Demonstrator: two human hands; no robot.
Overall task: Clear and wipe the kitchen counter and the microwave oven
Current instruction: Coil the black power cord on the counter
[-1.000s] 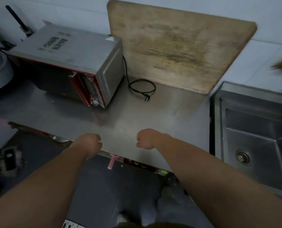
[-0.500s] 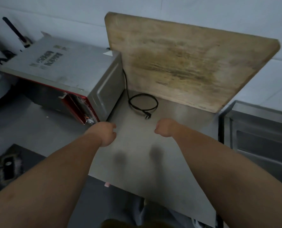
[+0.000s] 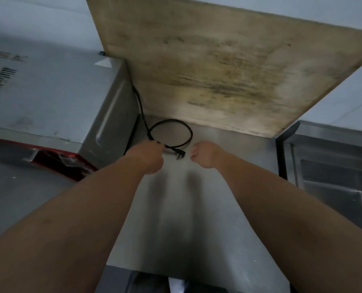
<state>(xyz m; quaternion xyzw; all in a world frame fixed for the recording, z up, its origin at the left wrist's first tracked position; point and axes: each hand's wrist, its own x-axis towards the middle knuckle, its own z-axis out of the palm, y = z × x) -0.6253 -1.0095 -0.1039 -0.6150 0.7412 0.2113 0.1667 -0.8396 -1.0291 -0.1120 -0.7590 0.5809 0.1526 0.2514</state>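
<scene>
Both hands moved fwd over the worktop to the black power cord. Left hand curled at its loop, grip unclear; right hand fisted, empty, beside its plug. Microwave left of cord, cutting board behind it. Probably clearing starts w/ cord.

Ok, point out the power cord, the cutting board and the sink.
power cord [image 3: 184,127]: head view, far arc of its loop.
cutting board [image 3: 228,66]: head view, middle of its stained face.
sink [image 3: 332,176]: head view, basin wall.
</scene>
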